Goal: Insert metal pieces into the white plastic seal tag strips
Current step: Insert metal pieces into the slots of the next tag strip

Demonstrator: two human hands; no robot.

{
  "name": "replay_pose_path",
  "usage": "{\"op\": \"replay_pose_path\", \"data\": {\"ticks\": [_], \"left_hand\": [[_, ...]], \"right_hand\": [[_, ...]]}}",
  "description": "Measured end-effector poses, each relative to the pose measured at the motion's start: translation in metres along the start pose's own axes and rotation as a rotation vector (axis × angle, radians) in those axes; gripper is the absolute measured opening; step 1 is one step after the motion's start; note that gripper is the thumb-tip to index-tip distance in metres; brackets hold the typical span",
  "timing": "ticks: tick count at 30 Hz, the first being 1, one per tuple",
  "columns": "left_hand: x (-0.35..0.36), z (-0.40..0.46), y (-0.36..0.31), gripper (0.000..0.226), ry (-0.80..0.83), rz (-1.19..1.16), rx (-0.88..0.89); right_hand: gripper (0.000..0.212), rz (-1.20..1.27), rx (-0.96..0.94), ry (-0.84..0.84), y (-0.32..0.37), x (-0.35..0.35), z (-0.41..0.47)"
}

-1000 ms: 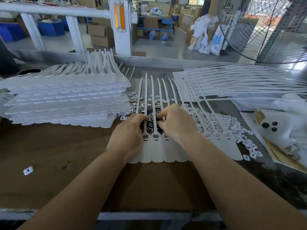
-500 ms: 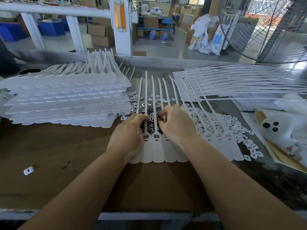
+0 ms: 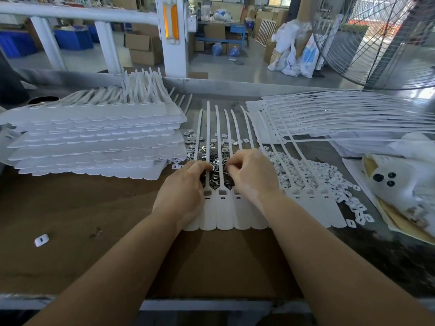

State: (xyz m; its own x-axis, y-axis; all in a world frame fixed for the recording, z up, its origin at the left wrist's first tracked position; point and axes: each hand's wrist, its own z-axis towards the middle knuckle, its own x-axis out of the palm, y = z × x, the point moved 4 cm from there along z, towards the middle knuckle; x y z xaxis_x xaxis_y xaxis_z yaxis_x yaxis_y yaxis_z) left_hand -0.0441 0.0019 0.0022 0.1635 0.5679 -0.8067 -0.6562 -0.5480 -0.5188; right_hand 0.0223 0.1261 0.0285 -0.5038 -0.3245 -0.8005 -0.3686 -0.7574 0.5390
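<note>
Brown worktable (image 3: 70,208) bears both hands, left hand (image 3: 182,192) and right hand (image 3: 253,175) curled over shiny metal pieces (image 3: 215,158), what they pinch hidden, atop a row of white seal tag strips (image 3: 223,212), with stacked strips (image 3: 94,142) far left.

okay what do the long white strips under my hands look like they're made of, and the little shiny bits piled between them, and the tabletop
Strips: probably matte white plastic; their thin tails bend and look slightly translucent.
Shiny bits: apparently thin bare metal, silvery, with bright glints and dark reflections.
Tabletop: looks like brown cardboard or fibreboard, dull and scuffed with dark stains; which of the two I cannot tell.
</note>
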Motion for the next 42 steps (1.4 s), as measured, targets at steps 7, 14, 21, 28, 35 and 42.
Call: {"op": "replay_pose_path", "data": {"ticks": [7,14,21,28,35,42], "left_hand": [[-0.001,0.0,-0.001,0.045,0.001,0.007,-0.004],[-0.001,0.0,-0.001,0.046,0.007,0.008,-0.01],[-0.001,-0.001,-0.002,0.045,-0.003,0.0,-0.001],[-0.002,0.0,-0.002,0.047,0.002,-0.007,-0.009],[-0.002,-0.001,-0.003,0.047,0.003,-0.009,-0.005],[-0.003,-0.002,-0.003,0.047,0.011,-0.006,-0.009]], "right_hand": [[0.01,0.342,0.086,-0.02,-0.007,-0.013,-0.001],[0.011,0.404,0.064,-0.023,-0.013,-0.021,-0.006],[0.014,0.322,0.034,-0.023,-0.014,-0.023,-0.01],[0.018,0.296,0.026,-0.018,-0.016,-0.025,-0.007],[0.021,0.191,0.009,-0.041,-0.016,-0.024,-0.005],[0.017,0.095,-0.001,-0.039,-0.016,-0.022,-0.002]]}}
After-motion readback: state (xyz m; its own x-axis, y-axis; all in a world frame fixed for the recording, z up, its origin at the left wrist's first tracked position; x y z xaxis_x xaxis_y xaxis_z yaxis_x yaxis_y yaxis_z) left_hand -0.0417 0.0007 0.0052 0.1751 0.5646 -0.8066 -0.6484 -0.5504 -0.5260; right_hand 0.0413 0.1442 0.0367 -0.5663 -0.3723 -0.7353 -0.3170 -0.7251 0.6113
